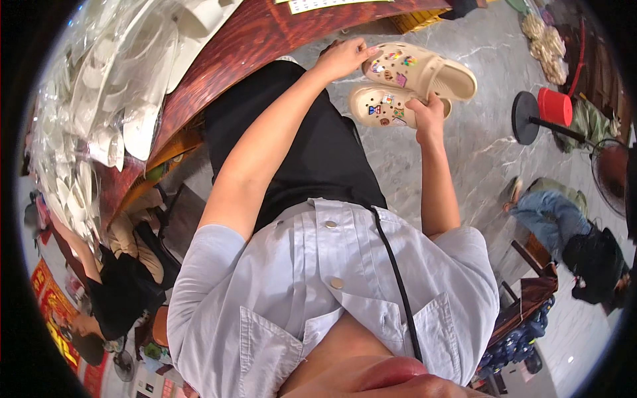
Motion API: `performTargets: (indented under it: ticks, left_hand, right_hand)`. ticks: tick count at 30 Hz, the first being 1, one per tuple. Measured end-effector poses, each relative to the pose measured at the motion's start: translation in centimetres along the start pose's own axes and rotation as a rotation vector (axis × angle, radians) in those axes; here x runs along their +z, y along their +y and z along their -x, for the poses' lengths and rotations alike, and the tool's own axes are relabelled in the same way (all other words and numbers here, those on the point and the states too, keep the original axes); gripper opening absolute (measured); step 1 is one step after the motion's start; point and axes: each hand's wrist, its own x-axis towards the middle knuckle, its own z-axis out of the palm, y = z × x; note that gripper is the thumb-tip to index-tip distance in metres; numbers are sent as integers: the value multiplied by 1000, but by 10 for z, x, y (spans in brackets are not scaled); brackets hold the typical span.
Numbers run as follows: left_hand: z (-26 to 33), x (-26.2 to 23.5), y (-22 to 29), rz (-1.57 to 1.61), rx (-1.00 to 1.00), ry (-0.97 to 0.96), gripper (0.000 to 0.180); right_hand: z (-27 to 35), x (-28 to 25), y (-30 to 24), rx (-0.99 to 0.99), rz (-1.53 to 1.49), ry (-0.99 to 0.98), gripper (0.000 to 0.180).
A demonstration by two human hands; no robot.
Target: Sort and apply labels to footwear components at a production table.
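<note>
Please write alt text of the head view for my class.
A person's right hand holds a pair of cream clogs with colourful charms, above a grey floor; the left fingers touch one clog's toe. At upper left, white items in clear plastic lie on a reddish table.

Looks like a small workshop or packing room, tbh, though it could be a shop. Left of the left hand (342,58) there's a red-brown table (229,53) piled with pale goods (99,116) in clear plastic, and both hands are on charm-studded clogs (451,81). A yellow crate (421,21) sits beyond them, a co-worker in black (126,292) is far off left, and a fan (607,176) stands well right of the right hand (428,119).
</note>
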Motion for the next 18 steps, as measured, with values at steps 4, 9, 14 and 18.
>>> performTargets:
  ticks: [4,9,14,18]
  left_hand:
    - [3,9,-16,-101,36,-77,36]
    - [17,8,-20,-68,37,-147,30]
    - [44,-9,-16,-150,64,-115,24]
    - [71,-22,-14,-359,127,-7,21]
  right_hand:
    - [-3,2,-4,-207,372,-49,34]
    - [13,6,-31,-287,1027,24,33]
    - [23,-1,-35,-388,1223,-13,19]
    - [27,-15,-30,-570,1331,-2,14]
